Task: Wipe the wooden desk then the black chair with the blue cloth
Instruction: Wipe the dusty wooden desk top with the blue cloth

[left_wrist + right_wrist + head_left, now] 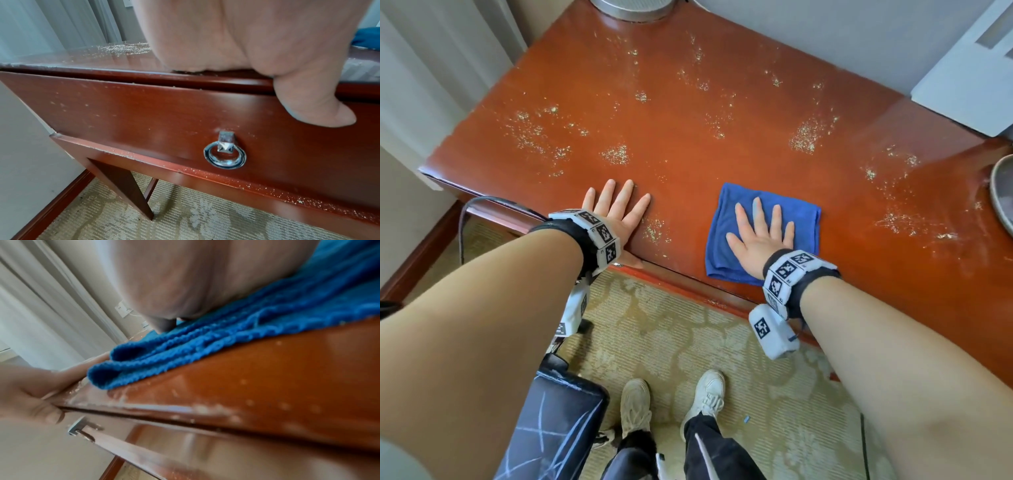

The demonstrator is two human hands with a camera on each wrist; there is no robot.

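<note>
While the left hand (616, 214) lies flat, fingers straight, bracing on the crumb-strewn reddish wooden surface (688, 113), the right hand (760, 233) presses spread fingers onto the folded blue cloth (801, 219) for wiping.

Arms: bare, no sleeves.
L wrist band (589, 236): black strap w/ white blocks, black square codes — left-centre of frame.
R wrist band (796, 277): same, plus white coded box hanging below.
Trousers (709, 448): black, white stripe.
Shoes (635, 407): off-white sneakers — bottom centre.
</note>
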